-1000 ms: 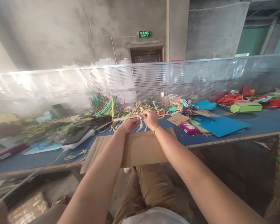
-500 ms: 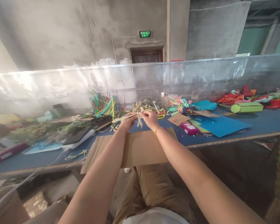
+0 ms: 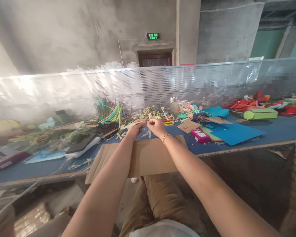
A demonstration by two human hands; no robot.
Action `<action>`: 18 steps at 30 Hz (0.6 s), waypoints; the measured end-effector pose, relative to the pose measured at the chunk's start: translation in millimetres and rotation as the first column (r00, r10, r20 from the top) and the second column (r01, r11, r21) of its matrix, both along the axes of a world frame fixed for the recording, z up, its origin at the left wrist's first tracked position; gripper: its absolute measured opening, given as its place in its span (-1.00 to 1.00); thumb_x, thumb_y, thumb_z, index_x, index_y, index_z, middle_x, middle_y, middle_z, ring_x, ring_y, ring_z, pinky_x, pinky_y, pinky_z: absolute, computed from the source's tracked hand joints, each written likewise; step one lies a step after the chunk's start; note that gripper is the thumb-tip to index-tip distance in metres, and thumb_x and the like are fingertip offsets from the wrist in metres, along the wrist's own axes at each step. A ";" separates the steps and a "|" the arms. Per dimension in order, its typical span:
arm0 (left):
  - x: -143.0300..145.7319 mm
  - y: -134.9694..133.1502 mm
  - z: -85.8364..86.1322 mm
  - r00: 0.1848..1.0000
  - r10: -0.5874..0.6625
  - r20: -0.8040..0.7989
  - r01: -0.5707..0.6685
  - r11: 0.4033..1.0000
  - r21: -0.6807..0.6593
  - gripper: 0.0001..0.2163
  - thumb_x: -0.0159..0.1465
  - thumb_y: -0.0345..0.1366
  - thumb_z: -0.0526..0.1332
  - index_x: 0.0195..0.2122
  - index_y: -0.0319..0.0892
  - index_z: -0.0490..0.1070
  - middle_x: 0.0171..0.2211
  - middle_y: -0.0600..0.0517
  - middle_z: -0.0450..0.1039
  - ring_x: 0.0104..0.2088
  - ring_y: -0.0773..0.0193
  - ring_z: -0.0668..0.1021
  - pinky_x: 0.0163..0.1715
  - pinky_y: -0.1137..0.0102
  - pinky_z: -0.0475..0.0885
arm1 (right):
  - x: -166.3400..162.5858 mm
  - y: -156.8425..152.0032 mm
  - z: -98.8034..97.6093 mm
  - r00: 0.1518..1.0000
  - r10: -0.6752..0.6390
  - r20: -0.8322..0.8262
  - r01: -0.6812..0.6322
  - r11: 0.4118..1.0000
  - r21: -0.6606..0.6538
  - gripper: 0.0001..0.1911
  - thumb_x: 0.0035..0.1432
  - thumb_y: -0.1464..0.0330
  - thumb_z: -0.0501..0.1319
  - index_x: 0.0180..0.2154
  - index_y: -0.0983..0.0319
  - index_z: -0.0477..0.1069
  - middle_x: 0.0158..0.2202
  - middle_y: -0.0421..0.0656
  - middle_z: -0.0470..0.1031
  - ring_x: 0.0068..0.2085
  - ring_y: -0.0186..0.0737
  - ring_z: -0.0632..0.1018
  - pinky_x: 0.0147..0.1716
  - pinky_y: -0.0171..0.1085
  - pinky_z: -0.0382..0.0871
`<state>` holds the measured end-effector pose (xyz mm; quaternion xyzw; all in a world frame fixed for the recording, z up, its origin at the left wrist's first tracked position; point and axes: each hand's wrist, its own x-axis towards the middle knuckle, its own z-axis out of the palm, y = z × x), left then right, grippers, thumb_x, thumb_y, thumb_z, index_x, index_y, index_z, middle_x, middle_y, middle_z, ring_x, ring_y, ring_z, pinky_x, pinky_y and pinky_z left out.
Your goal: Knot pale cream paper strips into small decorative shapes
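1. Your left hand (image 3: 136,129), at the centre of the frame, has its fingers pinched on a pale strip (image 3: 129,125), which reaches out to the left past the knuckles.
2. Your right hand (image 3: 158,127) is just beside it, thumb and fingertips closed on the same strip near its right end; loose tails hang below the fingertips, too fine to make out clearly.
3. Beneath your hands and forearms, a cardboard sheet (image 3: 151,158) lies across the lower middle, overhanging the near edge of the blue table (image 3: 212,147).
4. Just beyond your hands you have a tangled heap of pale strips (image 3: 154,112), with a yellow ring (image 3: 169,123) near your right hand.
5. Right of centre sit a purple box (image 3: 199,135) and a blue sheet (image 3: 239,132); left of centre stands a multicoloured bundle (image 3: 108,112).
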<state>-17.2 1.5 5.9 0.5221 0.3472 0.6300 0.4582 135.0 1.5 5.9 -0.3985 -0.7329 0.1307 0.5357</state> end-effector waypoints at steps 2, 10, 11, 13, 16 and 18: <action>0.1 -0.4 0.6 1.000 -0.014 -0.002 0.014 1.000 -0.003 -0.74 -0.10 -0.34 0.46 -0.38 -0.24 0.50 -0.59 0.09 0.38 -0.60 0.48 0.39 -0.73 0.62 0.09 | -0.7 1.7 -0.8 1.000 0.005 0.004 -0.005 1.000 -0.017 -0.90 0.04 0.33 0.18 -0.48 0.19 0.39 -0.46 -0.23 0.51 -0.37 -0.27 0.50 -0.32 -0.32 0.31; 5.7 -5.2 1.4 0.991 -0.133 0.004 0.133 0.989 -0.059 -0.74 -0.13 -0.32 0.48 -0.48 -0.26 0.44 -0.61 0.10 0.33 -0.63 0.51 0.33 -0.73 0.62 0.11 | -0.1 11.1 -4.2 1.000 -0.016 0.007 0.016 1.000 0.004 -0.94 0.10 0.38 0.12 -0.40 0.19 0.35 -0.43 -0.20 0.48 -0.37 -0.27 0.48 -0.35 -0.33 0.30; 6.2 -5.9 1.3 0.990 -0.140 0.009 0.140 0.988 -0.066 -0.73 -0.15 -0.34 0.49 -0.47 -0.25 0.44 -0.60 0.11 0.33 -0.63 0.51 0.33 -0.72 0.63 0.12 | 0.4 11.5 -4.3 1.000 -0.017 0.001 0.017 1.000 0.005 -0.94 0.09 0.38 0.12 -0.41 0.20 0.35 -0.43 -0.20 0.48 -0.37 -0.27 0.48 -0.35 -0.33 0.30; 6.1 -6.6 0.9 0.990 -0.141 0.017 0.142 0.986 -0.086 -0.71 -0.18 -0.38 0.50 -0.46 -0.24 0.44 -0.60 0.12 0.33 -0.63 0.51 0.33 -0.74 0.63 0.10 | 1.3 11.5 -4.3 1.000 -0.011 -0.010 0.011 1.000 0.002 -0.93 0.09 0.38 0.13 -0.42 0.20 0.35 -0.44 -0.21 0.49 -0.38 -0.28 0.48 -0.35 -0.33 0.30; 3.5 -6.0 0.2 0.993 -0.117 0.027 0.119 0.986 -0.114 -0.73 -0.15 -0.37 0.49 -0.45 -0.25 0.45 -0.63 0.13 0.30 -0.68 0.54 0.29 -0.79 0.65 0.01 | 1.7 10.9 -4.8 0.999 0.027 -0.017 -0.027 1.000 -0.001 -0.92 0.08 0.36 0.14 -0.43 0.20 0.37 -0.45 -0.21 0.50 -0.39 -0.29 0.49 -0.34 -0.34 0.32; 1.1 -5.2 0.3 0.994 -0.098 0.040 0.103 0.987 -0.121 -0.74 -0.12 -0.35 0.48 -0.43 -0.27 0.46 -0.64 0.14 0.28 -0.70 0.56 0.27 -0.81 0.65 -0.02 | 1.4 10.8 -5.2 0.998 0.065 -0.024 -0.065 0.998 0.000 -0.91 0.08 0.36 0.16 -0.43 0.21 0.39 -0.44 -0.21 0.51 -0.38 -0.30 0.50 -0.32 -0.34 0.34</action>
